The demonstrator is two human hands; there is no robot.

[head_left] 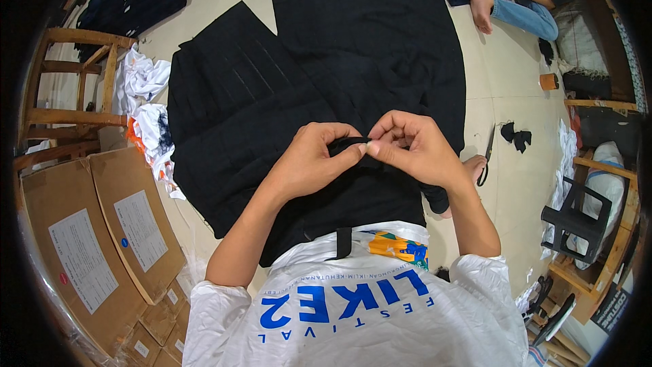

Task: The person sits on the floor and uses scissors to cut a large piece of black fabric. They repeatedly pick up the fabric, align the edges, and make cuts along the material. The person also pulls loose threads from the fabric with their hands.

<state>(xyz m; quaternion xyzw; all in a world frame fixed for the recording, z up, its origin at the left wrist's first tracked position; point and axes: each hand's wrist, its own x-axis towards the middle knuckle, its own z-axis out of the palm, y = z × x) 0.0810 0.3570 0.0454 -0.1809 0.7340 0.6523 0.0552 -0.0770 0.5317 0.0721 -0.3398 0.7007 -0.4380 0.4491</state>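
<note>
A large piece of black cloth (pixel 380 41) spreads over my lap and the floor ahead, with thin slits or lines on its left panel. Both hands meet above it, fingertips nearly touching. My left hand (pixel 316 156) is closed in a pinch on a raised fold of the black cloth. On the same fold, my right hand (pixel 418 149) pinches with thumb and forefinger, its other fingers curled. Whether anything small sits between the fingertips cannot be made out. Beside my foot, right of the cloth, lie scissors (pixel 488 153) with black handles.
Cardboard boxes (pixel 119 217) stack up at left, below a wooden frame (pixel 78 119) and white cloth (pixel 141 78). Black scraps (pixel 516 137) lie on the tiles at right, near a black plastic stool (pixel 577 221). Another person (pixel 526 10) sits at the far right.
</note>
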